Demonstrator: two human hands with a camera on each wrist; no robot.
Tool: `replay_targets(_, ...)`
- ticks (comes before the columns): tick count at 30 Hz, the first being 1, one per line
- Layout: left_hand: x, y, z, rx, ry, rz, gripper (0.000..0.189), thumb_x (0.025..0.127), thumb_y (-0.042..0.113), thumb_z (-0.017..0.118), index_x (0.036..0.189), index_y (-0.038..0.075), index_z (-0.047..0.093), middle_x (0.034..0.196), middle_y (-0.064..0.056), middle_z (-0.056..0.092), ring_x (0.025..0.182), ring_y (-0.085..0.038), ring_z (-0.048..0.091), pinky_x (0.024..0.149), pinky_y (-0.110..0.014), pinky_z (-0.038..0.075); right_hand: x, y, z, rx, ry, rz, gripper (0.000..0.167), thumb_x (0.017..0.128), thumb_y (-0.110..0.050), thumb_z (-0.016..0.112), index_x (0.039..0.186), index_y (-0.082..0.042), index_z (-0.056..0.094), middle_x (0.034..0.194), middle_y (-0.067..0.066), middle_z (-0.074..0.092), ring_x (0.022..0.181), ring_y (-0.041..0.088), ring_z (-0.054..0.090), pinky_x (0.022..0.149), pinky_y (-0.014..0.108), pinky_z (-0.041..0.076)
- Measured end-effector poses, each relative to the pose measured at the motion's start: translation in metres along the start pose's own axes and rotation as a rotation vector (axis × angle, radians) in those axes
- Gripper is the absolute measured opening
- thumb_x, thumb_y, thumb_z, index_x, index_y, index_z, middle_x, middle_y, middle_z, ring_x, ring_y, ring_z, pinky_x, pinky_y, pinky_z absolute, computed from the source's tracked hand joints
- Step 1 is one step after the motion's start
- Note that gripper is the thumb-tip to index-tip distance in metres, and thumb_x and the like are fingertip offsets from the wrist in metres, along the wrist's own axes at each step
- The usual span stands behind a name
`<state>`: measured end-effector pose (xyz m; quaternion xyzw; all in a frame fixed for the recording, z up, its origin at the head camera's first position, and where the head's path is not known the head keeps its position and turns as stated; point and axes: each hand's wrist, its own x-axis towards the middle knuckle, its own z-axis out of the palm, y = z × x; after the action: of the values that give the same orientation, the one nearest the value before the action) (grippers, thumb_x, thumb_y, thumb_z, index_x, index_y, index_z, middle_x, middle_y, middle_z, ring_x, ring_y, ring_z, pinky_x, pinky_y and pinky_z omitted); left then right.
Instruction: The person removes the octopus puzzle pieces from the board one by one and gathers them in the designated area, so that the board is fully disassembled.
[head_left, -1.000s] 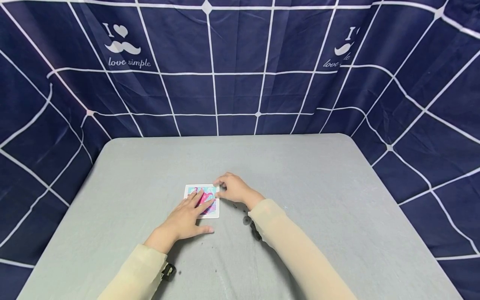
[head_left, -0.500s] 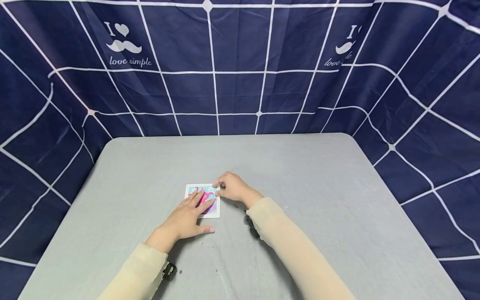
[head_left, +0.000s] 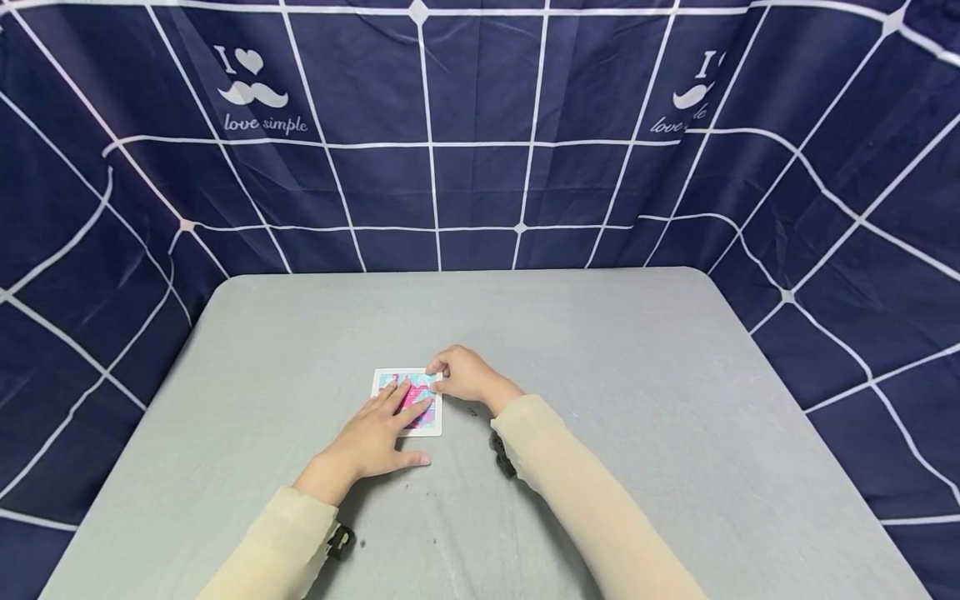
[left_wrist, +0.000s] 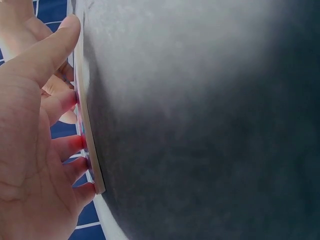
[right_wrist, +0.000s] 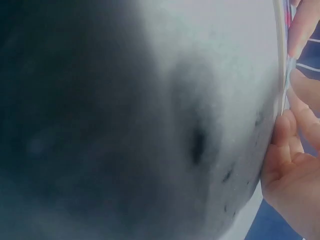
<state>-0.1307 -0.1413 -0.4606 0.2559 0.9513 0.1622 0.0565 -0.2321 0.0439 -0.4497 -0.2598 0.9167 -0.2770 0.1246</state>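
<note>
A square picture board [head_left: 426, 422] with a white border and a pink and teal design lies flat on the grey table. Spread across its left part, my left hand [head_left: 367, 437] presses down with straight fingers; its thumb points off over the tabletop. At the far right corner, my right hand [head_left: 467, 375] holds the board, thumb and index finger at its edge and the other fingers curled. From the left wrist, the board's thin pale edge [left_wrist: 92, 150] shows under the fingertips. The fingers cover part of the picture.
A grey cloth-covered table [head_left: 600, 358] extends around the board, with small dark marks [head_left: 472, 410] near the right hand. Dark blue curtains [head_left: 480, 183] with white grid lines enclose the back and sides. Both wrists wear a dark device [head_left: 341, 542] below a pale sleeve.
Both hands keep their places on the board. The whole head view shifts very slightly to the right; the right wrist's device has turned a little.
</note>
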Motion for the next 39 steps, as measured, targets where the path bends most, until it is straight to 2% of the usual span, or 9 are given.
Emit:
replay_targets(18, -0.0007, -0.0009, 0.0019, 0.015, 0.024, 0.019, 0.081, 0.078, 0.057, 0.068, 0.143, 0.014, 0.045, 0.15, -0.025, 0.026, 0.138, -0.043, 0.021, 0.106, -0.055, 0.026, 0.0017, 0.0, 0.005, 0.004, -0.008, 0.02, 0.022, 0.082, -0.014, 0.076, 0.101, -0.008, 0.066, 0.092, -0.001, 0.059, 0.089, 0.014, 0.055, 0.083, 0.027, 0.045)
replay_targets(31, -0.0004, 0.0003, 0.0001, 0.004, 0.01, 0.01, 0.081, 0.079, 0.057, 0.068, 0.143, 0.015, 0.045, 0.15, -0.025, 0.025, 0.138, -0.043, 0.02, 0.107, -0.055, 0.024, 0.0013, 0.0005, 0.0035, 0.137, 0.028, 0.067, 0.028, 0.078, -0.011, 0.078, 0.104, -0.006, 0.069, 0.089, -0.001, 0.064, 0.082, 0.011, 0.058, 0.077, 0.021, 0.047)
replay_targets(39, 0.0006, -0.0001, -0.0002, 0.0, 0.008, 0.007, 0.081, 0.079, 0.057, 0.068, 0.144, 0.014, 0.045, 0.151, -0.025, 0.024, 0.138, -0.042, 0.02, 0.107, -0.055, 0.024, 0.0009, 0.0008, 0.0029, 0.13, 0.031, 0.06, 0.024, 0.08, -0.01, 0.078, 0.102, -0.007, 0.07, 0.088, -0.001, 0.062, 0.08, 0.01, 0.057, 0.076, 0.022, 0.047)
